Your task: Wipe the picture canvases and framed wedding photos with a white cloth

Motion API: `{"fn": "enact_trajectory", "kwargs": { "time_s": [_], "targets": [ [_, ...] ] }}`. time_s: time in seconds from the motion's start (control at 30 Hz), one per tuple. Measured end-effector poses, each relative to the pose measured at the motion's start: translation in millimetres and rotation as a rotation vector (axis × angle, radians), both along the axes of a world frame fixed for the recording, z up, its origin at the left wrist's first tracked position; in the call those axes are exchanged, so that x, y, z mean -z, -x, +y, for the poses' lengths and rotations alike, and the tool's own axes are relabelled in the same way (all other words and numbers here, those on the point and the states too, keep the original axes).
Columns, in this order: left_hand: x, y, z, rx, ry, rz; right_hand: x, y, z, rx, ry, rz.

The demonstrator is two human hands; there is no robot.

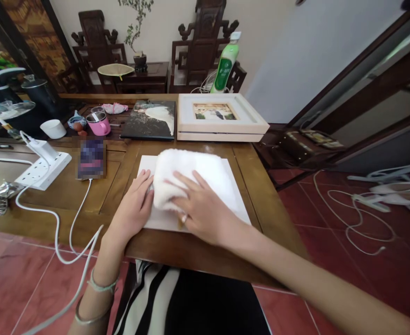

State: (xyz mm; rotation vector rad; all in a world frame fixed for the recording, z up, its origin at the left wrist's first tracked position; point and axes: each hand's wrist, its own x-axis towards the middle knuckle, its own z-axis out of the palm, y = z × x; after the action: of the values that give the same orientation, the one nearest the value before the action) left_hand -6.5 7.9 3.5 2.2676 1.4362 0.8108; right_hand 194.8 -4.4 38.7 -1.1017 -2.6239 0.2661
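A white fluffy cloth (pixel 191 163) lies bunched on a flat white board (pixel 234 195) near the front edge of the wooden table. My right hand (pixel 201 209) presses onto the cloth from the right, fingers curved over it and holding it. A small brown and whitish thing shows under its palm, too hidden to name. At the board's left edge my left hand (pixel 133 200) lies flat with fingers stretched out, its fingertips beside the cloth. The cloth and my hands cover the middle of the board.
Behind the board are a pale wooden framed box (pixel 222 132) and a dark picture panel (pixel 135 123). To the left, a phone (pixel 91 158) charges beside a white power strip (pixel 44 172) with loose cables. A pink mug (pixel 99 124) and a white cup (pixel 53 129) stand farther back.
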Motion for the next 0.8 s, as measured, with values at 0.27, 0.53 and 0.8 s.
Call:
{"fn": "enact_trajectory", "kwargs": {
  "time_s": [0.27,0.53,0.8],
  "targets": [
    [2.8,2.9,-0.1,0.001,0.003,0.001,-21.5,-12.2,-59.3,-0.176,0.207,0.063],
    [-3.8,-2.8,-5.0,-0.104,-0.097,-0.054,-3.1,-31.4,27.1,0.031,0.059,0.082],
    [-10.8,-3.2,-11.7,-0.116,-0.074,-0.185,-4.2,10.8,44.2,0.085,0.006,-0.025]
  ]
}}
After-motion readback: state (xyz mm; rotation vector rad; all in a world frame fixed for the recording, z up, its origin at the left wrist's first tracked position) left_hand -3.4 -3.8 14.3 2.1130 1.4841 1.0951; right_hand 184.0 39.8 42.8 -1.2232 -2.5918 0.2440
